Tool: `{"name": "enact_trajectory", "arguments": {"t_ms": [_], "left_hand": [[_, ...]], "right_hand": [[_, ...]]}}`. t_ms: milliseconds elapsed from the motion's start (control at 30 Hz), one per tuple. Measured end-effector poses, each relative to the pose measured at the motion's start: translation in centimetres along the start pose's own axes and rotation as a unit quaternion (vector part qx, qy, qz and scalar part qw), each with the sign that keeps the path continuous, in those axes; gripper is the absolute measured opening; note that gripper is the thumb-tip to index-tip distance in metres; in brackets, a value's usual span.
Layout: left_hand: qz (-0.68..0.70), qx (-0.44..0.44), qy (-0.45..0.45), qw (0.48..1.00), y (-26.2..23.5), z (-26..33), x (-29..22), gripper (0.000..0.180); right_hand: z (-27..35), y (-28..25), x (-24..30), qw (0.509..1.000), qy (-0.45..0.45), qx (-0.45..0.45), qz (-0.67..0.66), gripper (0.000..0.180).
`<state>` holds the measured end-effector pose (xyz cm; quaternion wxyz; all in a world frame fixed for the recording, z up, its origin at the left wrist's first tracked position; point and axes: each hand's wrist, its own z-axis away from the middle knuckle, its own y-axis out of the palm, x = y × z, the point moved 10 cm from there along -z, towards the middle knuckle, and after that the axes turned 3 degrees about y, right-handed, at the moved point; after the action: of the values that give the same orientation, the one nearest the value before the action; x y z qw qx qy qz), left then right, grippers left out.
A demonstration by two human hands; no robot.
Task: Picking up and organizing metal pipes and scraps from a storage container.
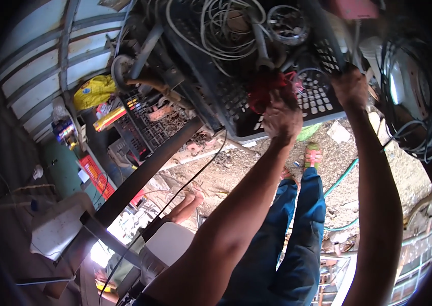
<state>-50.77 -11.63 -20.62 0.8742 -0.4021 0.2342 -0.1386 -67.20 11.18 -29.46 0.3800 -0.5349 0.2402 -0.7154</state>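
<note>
A dark plastic crate (319, 97) with a slotted bottom hangs in front of me at the top of the view. My right hand (349, 89) is closed round its right rim. Inside it, my left hand (281, 118) is closed on a red bundle (267, 91), whose exact kind I cannot make out; thin pinkish strands stick out beside it. Beyond the bundle are a metal wrench (263, 51), a loose coil of pale wire (229, 33) and a round tub (287, 24) of small pieces.
Black cable coils (420, 102) hang at the right. On the left, a dark crate of metal parts (162, 125) stands near a yellow bag (95, 92) and a red basket (96, 176). A dark beam (147, 173) slants across. Another person's bare leg (183, 208) shows beyond it. A green hose (341, 178) crosses the ground.
</note>
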Motion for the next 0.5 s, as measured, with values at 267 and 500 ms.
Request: {"name": "enact_trajectory", "arguments": {"t_ms": [267,500], "left_hand": [[-0.055,0.016,0.017,0.998,-1.1,-1.1,2.1,0.056],[-0.111,-0.037,0.140,0.983,-0.6,-1.0,1.2,0.070]], "right_hand": [[1.2,0.6,5.4,0.981,0.011,0.042,0.191,0.048],[1.8,-0.4,5.8,0.992,0.013,0.027,0.124,0.046]]}}
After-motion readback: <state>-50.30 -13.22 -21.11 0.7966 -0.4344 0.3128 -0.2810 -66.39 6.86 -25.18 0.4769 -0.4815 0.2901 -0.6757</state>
